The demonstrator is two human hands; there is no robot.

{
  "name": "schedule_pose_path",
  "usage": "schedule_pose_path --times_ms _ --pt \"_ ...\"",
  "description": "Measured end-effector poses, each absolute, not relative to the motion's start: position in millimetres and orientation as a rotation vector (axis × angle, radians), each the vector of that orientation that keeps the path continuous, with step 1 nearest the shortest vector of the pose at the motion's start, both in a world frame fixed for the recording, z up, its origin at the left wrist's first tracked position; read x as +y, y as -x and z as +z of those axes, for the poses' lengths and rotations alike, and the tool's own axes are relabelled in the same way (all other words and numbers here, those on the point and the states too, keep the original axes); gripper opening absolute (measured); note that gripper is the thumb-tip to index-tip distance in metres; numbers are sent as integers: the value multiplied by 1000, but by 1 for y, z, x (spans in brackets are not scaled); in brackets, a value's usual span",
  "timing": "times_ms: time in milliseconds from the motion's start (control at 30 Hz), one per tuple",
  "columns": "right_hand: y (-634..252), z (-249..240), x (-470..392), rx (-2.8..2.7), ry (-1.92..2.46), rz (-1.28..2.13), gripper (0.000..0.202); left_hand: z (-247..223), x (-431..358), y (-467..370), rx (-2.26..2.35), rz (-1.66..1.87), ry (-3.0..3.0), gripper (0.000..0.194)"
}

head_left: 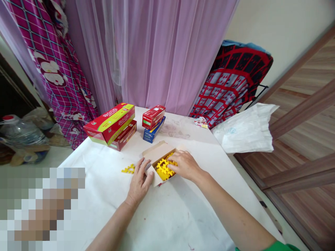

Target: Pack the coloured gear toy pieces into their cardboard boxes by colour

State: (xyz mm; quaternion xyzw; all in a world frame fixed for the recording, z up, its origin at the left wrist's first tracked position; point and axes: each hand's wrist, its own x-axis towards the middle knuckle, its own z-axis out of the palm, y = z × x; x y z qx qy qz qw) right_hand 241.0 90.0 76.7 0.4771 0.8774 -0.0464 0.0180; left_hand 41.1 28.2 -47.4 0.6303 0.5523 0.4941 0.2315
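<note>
An open cardboard box (148, 149) lies on the table with its lid folded back. Yellow notched plastic building pieces (164, 169) fill it. My right hand (186, 165) reaches over the box's right side, its fingers and thumb closed on one of the yellow pieces at the top. On the left, my left hand (140, 181) rests against the box's end flap (154, 177), fingers apart, holding nothing. Another yellow notched piece (128, 169) lies on the table just beyond the left fingers, partly hidden by them.
Toward the back left, a large red and yellow box (110, 122) sits on a dark red box (124, 136). Nearby, a small red box (154, 116) rests on a blue box (154, 131). A white plastic bag (243, 129) hangs at the white table's (162, 216) right edge.
</note>
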Motion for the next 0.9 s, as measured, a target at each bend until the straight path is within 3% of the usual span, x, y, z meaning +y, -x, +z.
schedule_pose_path --times_ms 467,633,900 --pt "-244 73 80 2749 -1471 -118 26 -48 27 -39 1505 1312 -1724 43" --pt "-238 78 79 2940 -1217 -305 49 -52 29 -40 1501 1336 -1715 43" --pt "-233 78 88 2916 -1117 -404 39 -52 29 -42 1490 1355 -1695 43"
